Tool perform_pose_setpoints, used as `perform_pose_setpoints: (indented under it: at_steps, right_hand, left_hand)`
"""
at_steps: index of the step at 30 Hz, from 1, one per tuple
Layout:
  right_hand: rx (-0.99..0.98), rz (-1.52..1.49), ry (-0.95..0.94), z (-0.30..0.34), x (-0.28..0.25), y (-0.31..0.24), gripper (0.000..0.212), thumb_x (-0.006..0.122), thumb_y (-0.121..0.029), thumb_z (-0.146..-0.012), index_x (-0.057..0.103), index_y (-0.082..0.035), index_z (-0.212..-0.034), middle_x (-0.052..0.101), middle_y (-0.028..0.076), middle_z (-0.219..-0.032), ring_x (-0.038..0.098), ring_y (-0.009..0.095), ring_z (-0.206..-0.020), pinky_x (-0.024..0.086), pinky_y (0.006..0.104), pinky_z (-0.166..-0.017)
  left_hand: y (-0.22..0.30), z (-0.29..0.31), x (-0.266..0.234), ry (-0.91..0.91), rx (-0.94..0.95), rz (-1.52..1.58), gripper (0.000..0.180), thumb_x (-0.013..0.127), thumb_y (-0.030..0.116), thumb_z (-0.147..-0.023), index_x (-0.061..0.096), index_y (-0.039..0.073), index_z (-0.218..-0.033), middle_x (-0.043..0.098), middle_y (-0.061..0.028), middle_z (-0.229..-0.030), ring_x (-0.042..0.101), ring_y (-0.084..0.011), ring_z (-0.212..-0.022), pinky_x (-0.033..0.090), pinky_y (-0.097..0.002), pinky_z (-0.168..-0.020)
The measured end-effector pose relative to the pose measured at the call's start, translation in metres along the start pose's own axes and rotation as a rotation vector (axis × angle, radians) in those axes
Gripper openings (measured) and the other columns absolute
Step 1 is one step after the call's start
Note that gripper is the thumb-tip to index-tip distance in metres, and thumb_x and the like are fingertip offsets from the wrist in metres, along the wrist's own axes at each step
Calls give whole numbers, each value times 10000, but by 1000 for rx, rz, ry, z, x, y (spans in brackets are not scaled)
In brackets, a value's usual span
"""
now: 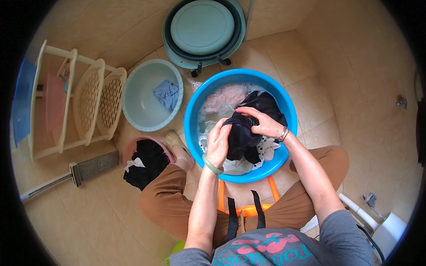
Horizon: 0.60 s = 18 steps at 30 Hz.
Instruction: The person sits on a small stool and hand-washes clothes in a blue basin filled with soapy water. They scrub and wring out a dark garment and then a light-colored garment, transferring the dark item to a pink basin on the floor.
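Note:
A large blue basin (287,111) stands in front of me with soapy water and wet laundry in it. Over it I hold a dark garment (241,139), whose kind I cannot make out. My left hand (218,141) grips its left edge between thumb and fingers. My right hand (262,123) is closed on its upper right part, thumb and fingers apart around the bunched cloth. More dark cloth (268,106) lies behind at the right. Pink cloth (227,98) soaks at the far side, and white cloth with black dots (267,147) lies nearer me.
At the left stand a pale green basin (137,111) with blue cloth (167,94) and a pink basin (128,148) with black clothes (151,162). A cream rack (88,104) and a flat mop (95,168) lie beyond. Folded basins (203,27) lean against the back wall.

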State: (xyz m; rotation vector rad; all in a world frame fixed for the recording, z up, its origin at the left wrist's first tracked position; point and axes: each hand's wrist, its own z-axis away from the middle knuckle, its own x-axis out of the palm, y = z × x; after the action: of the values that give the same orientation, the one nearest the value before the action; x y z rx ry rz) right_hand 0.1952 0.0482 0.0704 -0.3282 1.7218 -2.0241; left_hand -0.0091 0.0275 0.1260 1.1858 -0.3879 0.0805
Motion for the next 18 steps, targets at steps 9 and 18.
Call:
perform_pose_setpoints:
  at_steps: [9, 18]
  right_hand:
    - [160, 127, 258, 4, 6, -19, 283, 629, -296, -900, 621, -14, -931, 563, 99, -695, 523, 133, -660, 449, 301, -630]
    - [-72, -151, -64, -3, -3, -5, 804, 749, -261, -811, 301, -27, -1436, 411, 127, -1433, 351, 216, -1345, 276, 358, -1115]
  left_hand:
    - [0, -3, -10, -21, -119, -114, 745, 690, 283, -831, 311, 98, -1445, 543, -142, -1215, 523, -246, -1153, 402, -333, -1010]
    - [-7, -2, 7, 272, -60, 85, 205, 702, 207, -876, 673, 34, -982, 647, 9, -886, 580, -65, -807, 478, -229, -730]
